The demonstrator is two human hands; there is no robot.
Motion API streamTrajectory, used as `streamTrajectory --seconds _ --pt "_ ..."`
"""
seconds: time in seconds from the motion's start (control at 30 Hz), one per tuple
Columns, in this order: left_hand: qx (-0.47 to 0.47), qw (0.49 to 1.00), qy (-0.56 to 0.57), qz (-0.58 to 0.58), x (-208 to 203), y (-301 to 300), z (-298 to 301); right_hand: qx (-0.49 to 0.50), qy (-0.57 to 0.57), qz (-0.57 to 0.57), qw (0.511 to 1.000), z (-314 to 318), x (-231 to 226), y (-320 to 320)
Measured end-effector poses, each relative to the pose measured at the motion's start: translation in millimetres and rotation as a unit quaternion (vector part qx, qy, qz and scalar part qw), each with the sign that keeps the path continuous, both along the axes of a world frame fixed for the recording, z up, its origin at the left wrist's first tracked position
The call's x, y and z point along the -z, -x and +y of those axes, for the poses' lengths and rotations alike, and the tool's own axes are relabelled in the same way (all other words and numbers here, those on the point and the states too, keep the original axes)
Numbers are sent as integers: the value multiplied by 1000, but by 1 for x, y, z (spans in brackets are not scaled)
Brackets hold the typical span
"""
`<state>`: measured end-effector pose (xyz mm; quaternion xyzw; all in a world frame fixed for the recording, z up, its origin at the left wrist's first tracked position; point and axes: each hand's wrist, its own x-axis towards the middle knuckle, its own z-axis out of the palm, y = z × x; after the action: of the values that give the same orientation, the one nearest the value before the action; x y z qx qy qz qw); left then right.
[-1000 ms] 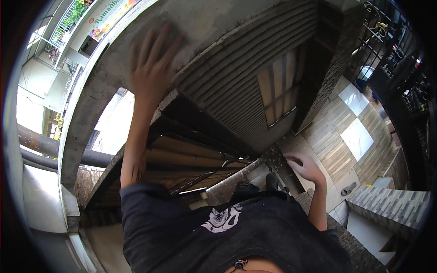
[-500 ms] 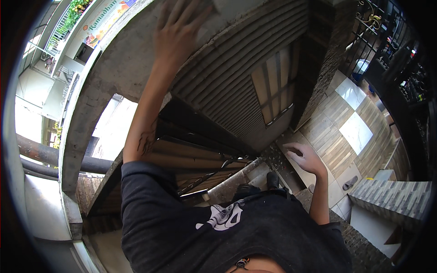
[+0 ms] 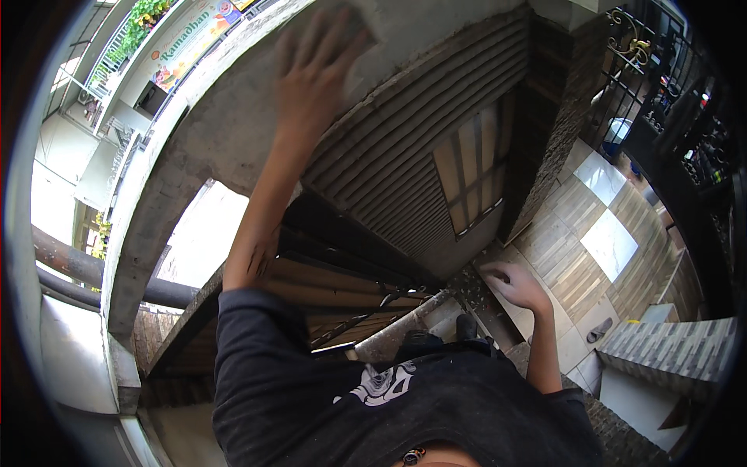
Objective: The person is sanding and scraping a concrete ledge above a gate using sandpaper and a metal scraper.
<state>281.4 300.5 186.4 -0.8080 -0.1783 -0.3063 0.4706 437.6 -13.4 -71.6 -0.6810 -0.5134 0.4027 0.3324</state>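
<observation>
High on the grey concrete beam (image 3: 233, 117), my left hand (image 3: 315, 82) lies with its fingers spread over a dark grey flat pad (image 3: 359, 37). The pad shows beside and under the fingertips, against the concrete; motion blurs it, and I cannot make out its exact kind. My right hand (image 3: 520, 286) hangs in the air at waist height, loosely curved, with a gap between thumb and fingers and nothing in it. Below the left hand runs a ribbed dark shutter-like panel (image 3: 389, 156) with a barred window set in it.
Below right is a tiled floor (image 3: 545, 218) with a sandal (image 3: 599, 330) on it. A tiled ledge (image 3: 669, 346) stands to the right, a black metal gate (image 3: 661, 101) beyond. A dark pipe (image 3: 167, 293) passes at left. My feet (image 3: 465, 327) stand on a narrow surface.
My left hand has shifted slightly right and down along the beam with the pad, which shows more clearly. The right hand's fingers have curled a little more. The view has tilted slightly.
</observation>
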Motion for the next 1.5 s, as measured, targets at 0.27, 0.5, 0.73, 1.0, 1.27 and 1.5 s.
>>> streamTrajectory --seconds 0.27,0.5,0.73,1.0,1.27,1.5 --pt "-70 995 64 -10 18 97 -30 -32 -19 37 999 -20 25 6" --pt "-62 998 20 13 -2 72 -24 -13 49 50 997 -42 39 -4" --pt "22 998 45 39 -3 -11 -12 -6 -12 -23 1000 3 -3 8" --pt "-110 990 85 21 27 117 -43 -2 61 60 996 -63 43 -5" --pt "-25 997 26 61 11 1 -7 27 65 -16 997 -24 5 -7" --pt "-71 995 57 39 28 90 -32 0 16 53 998 -46 28 -10"
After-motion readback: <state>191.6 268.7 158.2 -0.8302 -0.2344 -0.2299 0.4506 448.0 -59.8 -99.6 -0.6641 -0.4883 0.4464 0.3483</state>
